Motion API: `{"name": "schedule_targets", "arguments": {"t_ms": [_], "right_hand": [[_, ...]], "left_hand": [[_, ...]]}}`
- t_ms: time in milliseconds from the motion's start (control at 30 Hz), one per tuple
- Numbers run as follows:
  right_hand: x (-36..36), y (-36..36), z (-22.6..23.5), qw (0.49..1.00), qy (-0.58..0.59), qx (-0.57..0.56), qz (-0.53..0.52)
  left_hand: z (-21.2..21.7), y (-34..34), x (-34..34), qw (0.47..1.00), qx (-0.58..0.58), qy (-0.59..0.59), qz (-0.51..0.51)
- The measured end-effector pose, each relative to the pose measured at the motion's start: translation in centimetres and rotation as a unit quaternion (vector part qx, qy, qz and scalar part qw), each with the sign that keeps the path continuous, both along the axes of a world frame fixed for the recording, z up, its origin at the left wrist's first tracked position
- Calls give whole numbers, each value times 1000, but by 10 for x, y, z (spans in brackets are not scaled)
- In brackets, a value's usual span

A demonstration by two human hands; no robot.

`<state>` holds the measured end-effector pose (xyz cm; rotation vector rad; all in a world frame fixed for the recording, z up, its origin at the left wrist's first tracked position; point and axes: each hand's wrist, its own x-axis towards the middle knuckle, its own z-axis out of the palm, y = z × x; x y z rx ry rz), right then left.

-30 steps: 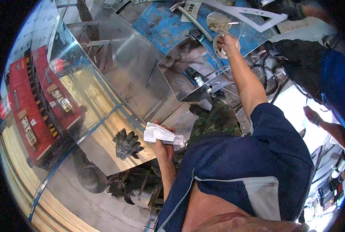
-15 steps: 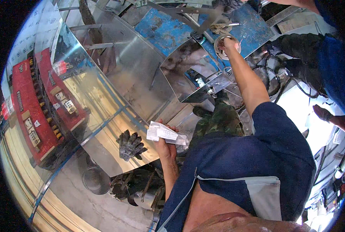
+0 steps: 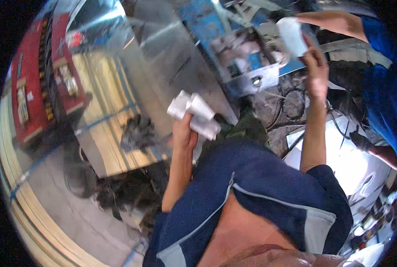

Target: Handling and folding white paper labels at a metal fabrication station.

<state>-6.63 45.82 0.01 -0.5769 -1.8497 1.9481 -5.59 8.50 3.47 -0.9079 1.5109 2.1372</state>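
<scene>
My left hand [image 3: 183,132] is closed around a folded white paper packet [image 3: 191,109], held in front of my body. My right hand [image 3: 316,73] is raised at the upper right, its fingers at the lower edge of a pale, curved white piece [image 3: 292,36]; motion blurs it, and its kind is unclear. Just left of that piece, a shiny metal box-like part [image 3: 238,53] rests on the blue work surface [image 3: 196,18]. A pair of dark grey work gloves [image 3: 137,133] lies on the reflective sheet metal [image 3: 158,66] to the left of my left hand.
Another person in blue [image 3: 383,102] stands at the right, one arm [image 3: 336,20] reaching in near the white piece, a gloved hand [image 3: 360,141] lower down. A red machine [image 3: 29,84] is at the far left. Cables [image 3: 292,107] lie beyond my right forearm.
My right hand has left the round ring-shaped thing on the blue surface and moved right, now with the white piece at its fingers. My left hand has raised the packet slightly. The view has shifted.
</scene>
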Motion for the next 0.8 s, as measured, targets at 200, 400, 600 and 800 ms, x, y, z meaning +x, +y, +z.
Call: {"name": "schedule_targets", "arguments": {"t_ms": [200,400,600,800], "right_hand": [[-2,-100,91,948,129,138,256],[33,-235,83,849,89,217,473],[61,-318,71,855,62,80,508],[70,-380,67,872,-33,-44,487]], "left_hand": [[0,-8,-12,990,-76,115,10],[5,-54,18,984,-24,163,64],[-2,-130,61,976,118,152,100],[-1,-187,88,969,157,145,125]]}}
